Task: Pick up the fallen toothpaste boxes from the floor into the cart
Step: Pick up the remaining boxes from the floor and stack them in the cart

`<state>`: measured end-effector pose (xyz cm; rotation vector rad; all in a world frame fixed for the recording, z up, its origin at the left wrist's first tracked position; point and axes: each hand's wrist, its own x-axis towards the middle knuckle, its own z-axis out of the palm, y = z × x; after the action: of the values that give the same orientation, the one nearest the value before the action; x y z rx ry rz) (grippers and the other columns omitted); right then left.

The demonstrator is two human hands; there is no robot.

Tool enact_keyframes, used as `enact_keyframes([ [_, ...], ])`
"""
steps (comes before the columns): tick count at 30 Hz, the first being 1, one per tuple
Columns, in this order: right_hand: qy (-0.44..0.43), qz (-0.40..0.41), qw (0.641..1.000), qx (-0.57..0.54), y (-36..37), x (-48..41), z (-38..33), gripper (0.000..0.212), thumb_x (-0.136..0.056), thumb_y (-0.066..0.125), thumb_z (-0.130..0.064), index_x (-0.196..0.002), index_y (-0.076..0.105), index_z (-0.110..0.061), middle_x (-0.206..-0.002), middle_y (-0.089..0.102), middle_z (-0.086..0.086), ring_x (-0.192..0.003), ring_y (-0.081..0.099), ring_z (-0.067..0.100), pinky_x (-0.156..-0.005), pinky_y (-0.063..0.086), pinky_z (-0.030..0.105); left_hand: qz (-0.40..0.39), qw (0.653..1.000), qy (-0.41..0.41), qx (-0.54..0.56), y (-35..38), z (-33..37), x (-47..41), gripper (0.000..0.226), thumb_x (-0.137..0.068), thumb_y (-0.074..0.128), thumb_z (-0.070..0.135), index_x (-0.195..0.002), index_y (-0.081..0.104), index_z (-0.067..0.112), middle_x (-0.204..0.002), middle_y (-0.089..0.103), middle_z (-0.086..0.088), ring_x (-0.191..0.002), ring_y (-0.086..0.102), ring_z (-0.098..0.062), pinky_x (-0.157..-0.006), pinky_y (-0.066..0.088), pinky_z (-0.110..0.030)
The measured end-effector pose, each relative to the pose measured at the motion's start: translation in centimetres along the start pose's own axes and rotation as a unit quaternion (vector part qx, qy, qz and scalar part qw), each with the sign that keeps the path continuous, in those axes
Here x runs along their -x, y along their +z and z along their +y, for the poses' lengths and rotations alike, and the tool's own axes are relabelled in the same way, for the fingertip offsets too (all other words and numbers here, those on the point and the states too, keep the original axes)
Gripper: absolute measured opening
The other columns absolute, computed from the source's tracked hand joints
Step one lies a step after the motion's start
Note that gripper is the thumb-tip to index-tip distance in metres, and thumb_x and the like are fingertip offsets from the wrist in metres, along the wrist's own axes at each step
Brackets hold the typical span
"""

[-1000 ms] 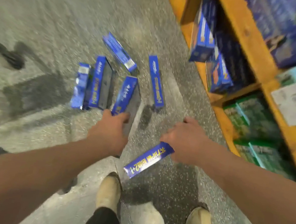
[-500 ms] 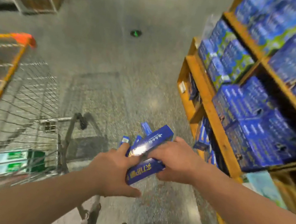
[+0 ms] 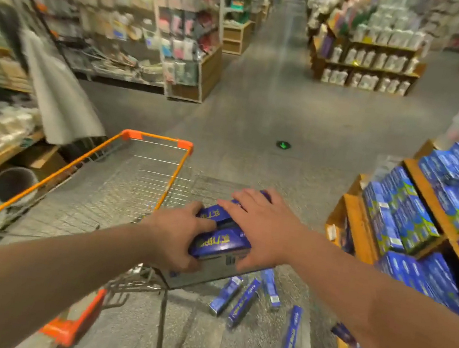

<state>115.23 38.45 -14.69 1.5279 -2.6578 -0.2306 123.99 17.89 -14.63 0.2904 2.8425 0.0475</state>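
Blue fallen boxes (image 3: 242, 303), four of them, lie scattered on the speckled floor (image 3: 260, 105) by the cart's rear. Above them, the left hand (image 3: 176, 237) curls its fingers round one end of a held stack (image 3: 222, 243) of toothpaste boxes. The right hand (image 3: 263, 231) lies flat-fingered across its top. Beyond stands the orange-rimmed cart (image 3: 156, 136), with a stocked shelf (image 3: 361, 226) at right.

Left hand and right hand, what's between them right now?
A stack of blue toothpaste boxes: the left hand grips one side, the right hand lies flat on top. The head view shows it.
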Motion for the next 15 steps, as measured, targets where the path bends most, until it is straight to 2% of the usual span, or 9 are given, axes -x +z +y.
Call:
enact_keyframes([
  [4, -0.029, -0.001, 1.0, 0.008, -4.1, -5.7, -2.7, 0.125, -0.06, 0.071, -0.075, -0.159, 0.012, -0.027, -0.142, 0.041, 0.012, -0.135, 0.035, 0.032, -0.118, 0.014, 0.052, 0.018, 1.0, -0.012, 0.006, -3.4, -5.0, 3.8, 0.073, -0.068, 0.071, 0.06, -0.133, 0.046, 0.039, -0.133, 0.039, -0.002, -0.104, 0.06, -0.028, -0.085, 0.051, -0.035],
  [7, -0.042, 0.003, 0.999, -0.008, -7.1, -10.4, -4.4, 0.118, -0.059, 0.071, -0.075, -0.155, 0.023, -0.025, -0.132, 0.045, 0.008, -0.127, 0.042, 0.03, -0.112, 0.024, 0.046, 0.029, 0.999, -0.017, 0.018, -4.9, -9.8, 6.0, 0.076, -0.065, 0.068, 0.06, -0.132, 0.044, 0.035, -0.128, 0.04, -0.006, -0.102, 0.058, -0.032, -0.085, 0.05, -0.035],
  [10, -0.055, 0.016, 0.998, 0.007, -9.6, -15.3, -6.2, 0.114, -0.055, 0.071, -0.076, -0.149, 0.03, -0.026, -0.13, 0.048, 0.005, -0.124, 0.044, 0.028, -0.106, 0.032, 0.045, 0.05, 0.998, -0.016, 0.03, -6.1, -14.9, 7.6, 0.077, -0.065, 0.065, 0.061, -0.132, 0.038, 0.035, -0.127, 0.04, -0.009, -0.101, 0.058, -0.033, -0.089, 0.051, -0.039],
  [15, -0.066, 0.033, 0.997, 0.034, -11.9, -21.4, -8.9, 0.113, -0.05, 0.073, -0.079, -0.143, 0.038, -0.026, -0.126, 0.052, 0.003, -0.119, 0.049, 0.026, -0.103, 0.036, 0.046, 0.071, 0.997, -0.008, -0.031, -6.8, -21.3, 8.8, 0.083, -0.073, 0.062, 0.066, -0.136, 0.022, 0.031, -0.142, 0.029, -0.014, -0.117, 0.051, -0.039, -0.099, 0.047, -0.044],
])
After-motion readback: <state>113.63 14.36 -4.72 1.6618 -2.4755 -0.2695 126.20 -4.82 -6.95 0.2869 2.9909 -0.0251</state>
